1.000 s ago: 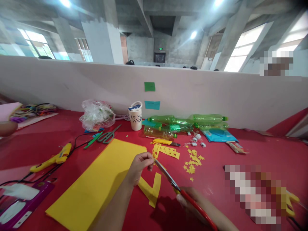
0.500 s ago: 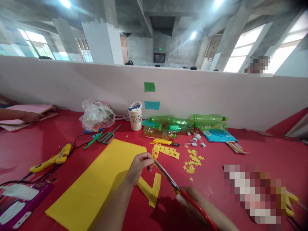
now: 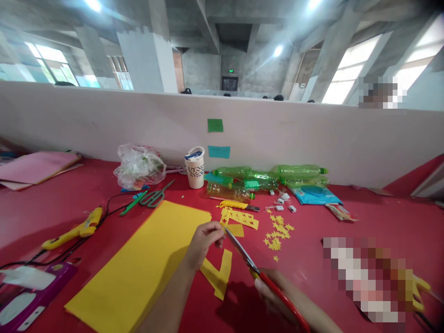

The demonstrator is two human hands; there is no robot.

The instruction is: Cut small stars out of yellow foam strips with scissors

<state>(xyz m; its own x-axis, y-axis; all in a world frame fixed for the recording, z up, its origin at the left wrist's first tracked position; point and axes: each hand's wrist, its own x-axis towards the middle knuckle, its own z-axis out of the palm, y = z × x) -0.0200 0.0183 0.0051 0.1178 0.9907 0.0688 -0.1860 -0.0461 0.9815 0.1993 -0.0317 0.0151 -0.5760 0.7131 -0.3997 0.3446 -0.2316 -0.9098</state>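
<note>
My left hand (image 3: 207, 240) is closed in a pinch at the right edge of the yellow sheets (image 3: 138, 263). A small yellow piece shows at its fingertips, mostly hidden by the fingers. My right hand (image 3: 272, 283) grips red-handled scissors (image 3: 245, 255), their blade tips touching or just beside that piece. A yellow paper strip (image 3: 237, 230) shows just beyond the tips; I cannot tell whether it joins the pinched piece. Below lie V-shaped yellow strips (image 3: 218, 276). Farther off are a strip with star-shaped holes (image 3: 247, 219) and a cluster of yellow stars (image 3: 276, 233).
A yellow utility knife (image 3: 236, 205), green plastic bottles (image 3: 298, 171) and a paper cup (image 3: 195, 171) stand or lie toward the white partition (image 3: 166, 125). At left are grey-green scissors (image 3: 152, 198), a yellow glue gun (image 3: 78, 230) and a purple power strip (image 3: 52, 282).
My left fingers and the scissor tips have shifted slightly right, and the yellow strip beyond them now shows. Another person's hand has left the pink sheets at far left.
</note>
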